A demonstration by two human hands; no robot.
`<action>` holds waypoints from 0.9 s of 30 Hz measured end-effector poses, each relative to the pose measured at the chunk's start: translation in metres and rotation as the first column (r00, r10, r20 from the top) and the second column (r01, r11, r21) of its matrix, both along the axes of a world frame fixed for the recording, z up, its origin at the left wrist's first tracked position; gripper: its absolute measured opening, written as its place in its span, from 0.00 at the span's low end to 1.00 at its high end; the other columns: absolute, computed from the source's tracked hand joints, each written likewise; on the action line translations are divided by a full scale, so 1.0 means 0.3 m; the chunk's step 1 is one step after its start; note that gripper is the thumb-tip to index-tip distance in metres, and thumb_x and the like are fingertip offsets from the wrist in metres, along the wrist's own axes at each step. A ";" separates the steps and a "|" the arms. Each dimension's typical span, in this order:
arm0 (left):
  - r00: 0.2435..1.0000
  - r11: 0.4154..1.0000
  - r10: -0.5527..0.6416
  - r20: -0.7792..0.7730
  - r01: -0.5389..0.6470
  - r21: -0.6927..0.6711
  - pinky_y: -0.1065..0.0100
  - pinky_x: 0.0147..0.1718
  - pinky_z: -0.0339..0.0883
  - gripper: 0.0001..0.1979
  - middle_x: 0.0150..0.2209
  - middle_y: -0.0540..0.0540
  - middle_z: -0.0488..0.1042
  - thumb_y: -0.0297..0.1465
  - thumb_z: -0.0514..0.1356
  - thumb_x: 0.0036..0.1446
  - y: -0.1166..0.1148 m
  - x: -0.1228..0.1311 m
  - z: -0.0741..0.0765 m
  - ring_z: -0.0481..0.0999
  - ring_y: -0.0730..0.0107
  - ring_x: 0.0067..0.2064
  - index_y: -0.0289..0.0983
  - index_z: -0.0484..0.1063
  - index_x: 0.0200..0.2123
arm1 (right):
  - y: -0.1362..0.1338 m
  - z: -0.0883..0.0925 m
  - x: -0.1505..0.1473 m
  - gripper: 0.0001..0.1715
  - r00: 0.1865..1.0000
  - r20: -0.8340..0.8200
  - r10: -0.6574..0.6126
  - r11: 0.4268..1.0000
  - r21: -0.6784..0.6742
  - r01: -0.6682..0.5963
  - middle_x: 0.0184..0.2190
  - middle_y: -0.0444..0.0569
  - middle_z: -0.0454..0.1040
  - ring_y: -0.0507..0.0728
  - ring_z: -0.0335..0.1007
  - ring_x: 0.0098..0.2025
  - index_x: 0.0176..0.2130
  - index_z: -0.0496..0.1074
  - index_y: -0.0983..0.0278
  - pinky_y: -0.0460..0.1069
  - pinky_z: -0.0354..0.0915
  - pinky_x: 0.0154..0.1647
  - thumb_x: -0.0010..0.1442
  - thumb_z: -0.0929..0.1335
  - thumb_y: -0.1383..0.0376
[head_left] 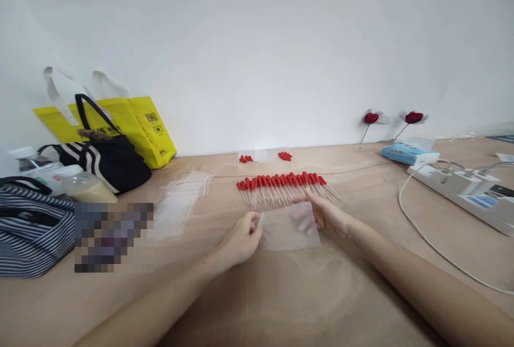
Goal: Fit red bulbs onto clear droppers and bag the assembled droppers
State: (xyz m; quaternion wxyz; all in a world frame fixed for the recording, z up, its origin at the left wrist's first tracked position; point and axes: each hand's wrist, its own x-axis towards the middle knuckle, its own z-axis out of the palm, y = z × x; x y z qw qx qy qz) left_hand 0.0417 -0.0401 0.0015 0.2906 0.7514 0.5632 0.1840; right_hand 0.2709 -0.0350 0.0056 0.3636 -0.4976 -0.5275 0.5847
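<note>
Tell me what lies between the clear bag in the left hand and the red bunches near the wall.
A row of red-tipped sticks, seen in the head view; the right hand partly overlaps it there.

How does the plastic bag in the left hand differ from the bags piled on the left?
The held bag is a single one, pinched by the left hand; the piled bags overlap, several together. The held bag is nearer the camera than the red-tipped sticks, while the piled bags lie on the table, off to their left. Both are thin, see-through plastic.
</note>
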 end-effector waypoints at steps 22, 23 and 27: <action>0.712 0.915 0.377 0.593 -0.186 -0.358 0.74 0.26 0.65 0.22 0.31 0.52 0.64 0.22 0.58 0.46 -0.057 0.043 0.013 0.69 0.79 0.27 0.37 0.54 0.43 | -0.054 -0.090 -0.073 0.36 0.717 0.697 0.026 0.581 0.573 -0.578 0.55 0.60 0.60 0.62 0.56 0.55 0.55 0.61 0.68 0.58 0.56 0.54 0.53 0.65 0.50; 0.623 0.873 0.465 0.629 -0.203 -0.444 0.73 0.29 0.66 0.21 0.33 0.50 0.65 0.20 0.58 0.46 -0.063 0.048 0.024 0.71 0.78 0.29 0.37 0.54 0.42 | -0.051 -0.093 -0.068 0.36 0.722 0.692 0.029 0.580 0.576 -0.575 0.55 0.60 0.60 0.62 0.56 0.55 0.55 0.61 0.68 0.58 0.56 0.54 0.53 0.64 0.50; 0.455 0.803 0.585 0.672 -0.203 -0.561 0.72 0.36 0.68 0.16 0.34 0.49 0.65 0.17 0.58 0.47 -0.078 0.057 0.036 0.72 0.79 0.32 0.37 0.56 0.37 | -0.038 -0.100 -0.057 0.35 0.748 0.663 0.042 0.571 0.598 -0.562 0.54 0.60 0.60 0.62 0.57 0.55 0.54 0.61 0.67 0.58 0.56 0.53 0.53 0.65 0.51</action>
